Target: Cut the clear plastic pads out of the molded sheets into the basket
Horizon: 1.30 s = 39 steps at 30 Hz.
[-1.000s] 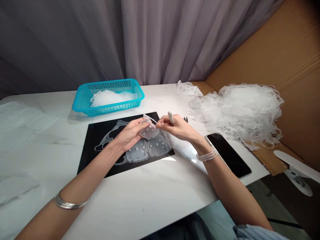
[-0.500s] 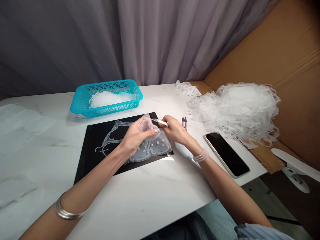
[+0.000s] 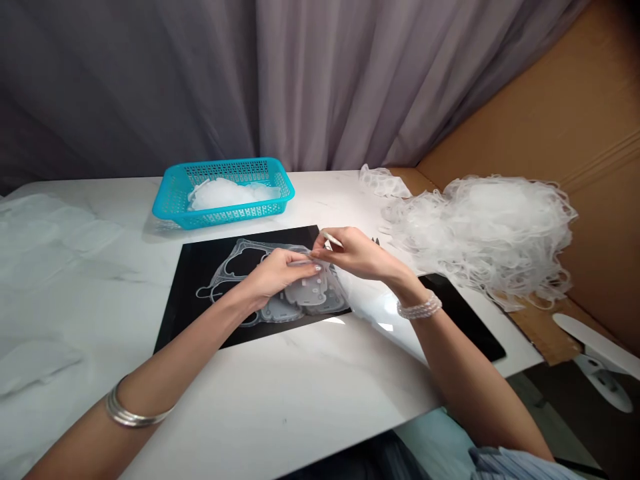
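My left hand (image 3: pixel 277 272) is closed with thumb and fingers on a thin, translucent moulded piece (image 3: pixel 307 292), which hangs below the fingertips. My right hand (image 3: pixel 357 253) grips a slim white-handled tool (image 3: pixel 331 239); its tip is hidden, so its exact kind is unclear. The fingertips of both hands meet at the piece's upper edge. Beneath them lies a translucent moulded sheet (image 3: pixel 283 309) with rounded panels and cut-out openings, on a black mat (image 3: pixel 185 293).
A turquoise basket (image 3: pixel 227 218) with translucent pieces stands behind the mat. A tangled heap of clear trimmings (image 3: pixel 485 227) lies at the right, near a phone (image 3: pixel 470 323). Snipper tips (image 3: pixel 375 241) show behind my right wrist. More clear sheets (image 3: pixel 45 233) lie at the left.
My right hand has turned over and moved in against the left fingertips, the tool now slanting back. The piece in my left hand has tipped from curled up to hanging down.
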Each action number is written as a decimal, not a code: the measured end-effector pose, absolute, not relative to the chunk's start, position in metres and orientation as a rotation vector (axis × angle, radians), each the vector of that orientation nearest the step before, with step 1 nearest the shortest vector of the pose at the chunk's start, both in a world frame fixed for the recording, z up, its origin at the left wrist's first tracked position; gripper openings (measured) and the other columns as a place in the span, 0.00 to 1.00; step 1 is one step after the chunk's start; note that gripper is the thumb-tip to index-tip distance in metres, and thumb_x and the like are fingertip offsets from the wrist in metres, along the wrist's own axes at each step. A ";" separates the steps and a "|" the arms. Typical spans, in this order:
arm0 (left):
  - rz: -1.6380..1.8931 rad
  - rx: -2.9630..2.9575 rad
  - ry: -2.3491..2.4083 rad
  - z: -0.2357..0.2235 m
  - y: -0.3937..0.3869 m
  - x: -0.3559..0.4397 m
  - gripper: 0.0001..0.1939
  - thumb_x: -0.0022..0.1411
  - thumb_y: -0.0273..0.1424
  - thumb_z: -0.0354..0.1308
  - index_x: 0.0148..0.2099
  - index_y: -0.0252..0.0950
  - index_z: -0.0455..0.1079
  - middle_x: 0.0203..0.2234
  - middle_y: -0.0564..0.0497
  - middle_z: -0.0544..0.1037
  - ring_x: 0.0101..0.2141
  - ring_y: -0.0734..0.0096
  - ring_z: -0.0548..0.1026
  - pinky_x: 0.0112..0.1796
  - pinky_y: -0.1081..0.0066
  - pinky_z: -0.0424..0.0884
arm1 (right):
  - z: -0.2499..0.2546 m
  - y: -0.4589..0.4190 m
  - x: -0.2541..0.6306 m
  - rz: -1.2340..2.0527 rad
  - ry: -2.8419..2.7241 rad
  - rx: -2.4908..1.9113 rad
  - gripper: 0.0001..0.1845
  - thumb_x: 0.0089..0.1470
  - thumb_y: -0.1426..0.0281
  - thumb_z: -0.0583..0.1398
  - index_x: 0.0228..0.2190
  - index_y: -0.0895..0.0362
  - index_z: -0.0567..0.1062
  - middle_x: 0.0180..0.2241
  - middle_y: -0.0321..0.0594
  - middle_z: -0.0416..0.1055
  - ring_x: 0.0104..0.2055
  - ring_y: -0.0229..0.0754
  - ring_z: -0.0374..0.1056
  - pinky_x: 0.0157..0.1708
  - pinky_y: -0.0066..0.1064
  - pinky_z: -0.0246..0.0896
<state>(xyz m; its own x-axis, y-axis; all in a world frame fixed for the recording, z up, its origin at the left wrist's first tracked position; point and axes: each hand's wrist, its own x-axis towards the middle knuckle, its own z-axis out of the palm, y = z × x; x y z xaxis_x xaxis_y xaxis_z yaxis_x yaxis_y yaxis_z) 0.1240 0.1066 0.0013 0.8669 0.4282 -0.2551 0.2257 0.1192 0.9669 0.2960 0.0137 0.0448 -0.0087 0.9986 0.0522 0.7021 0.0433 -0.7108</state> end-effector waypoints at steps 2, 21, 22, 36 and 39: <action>0.174 1.426 0.569 -0.001 0.109 0.123 0.15 0.55 0.41 0.68 0.33 0.33 0.78 0.27 0.49 0.78 0.27 0.70 0.74 0.32 0.71 0.67 | 0.042 0.012 0.296 0.655 -1.734 -1.724 0.12 0.61 0.65 0.57 0.28 0.57 0.70 0.25 0.33 0.65 0.26 0.35 0.55 0.28 0.29 0.48; 0.235 1.686 0.583 0.031 0.108 0.115 0.08 0.55 0.33 0.65 0.27 0.35 0.80 0.20 0.53 0.77 0.23 0.76 0.70 0.26 0.75 0.64 | 0.011 0.018 0.293 0.401 -1.729 -1.798 0.08 0.49 0.80 0.55 0.31 0.55 0.67 0.28 0.36 0.69 0.28 0.38 0.59 0.30 0.30 0.51; 0.250 1.724 0.559 0.037 0.105 0.114 0.07 0.56 0.32 0.65 0.28 0.35 0.80 0.22 0.52 0.79 0.24 0.74 0.72 0.28 0.75 0.66 | 0.002 0.021 0.297 0.363 -1.686 -1.833 0.10 0.48 0.81 0.55 0.31 0.56 0.67 0.28 0.37 0.69 0.28 0.39 0.60 0.31 0.30 0.52; 0.599 1.790 0.482 0.077 0.077 0.104 0.06 0.57 0.33 0.67 0.36 0.38 0.83 0.34 0.51 0.84 0.37 0.65 0.80 0.38 0.72 0.74 | 0.061 -0.028 0.276 0.733 -1.295 -1.468 0.16 0.51 0.55 0.68 0.29 0.56 0.79 0.27 0.37 0.71 0.26 0.36 0.58 0.24 0.29 0.52; 0.611 1.759 0.484 0.083 0.078 0.100 0.07 0.57 0.34 0.68 0.37 0.38 0.82 0.34 0.50 0.84 0.36 0.65 0.80 0.37 0.71 0.75 | 0.056 -0.031 0.271 0.752 -1.277 -1.352 0.12 0.51 0.59 0.69 0.27 0.55 0.78 0.25 0.37 0.71 0.26 0.36 0.60 0.24 0.30 0.54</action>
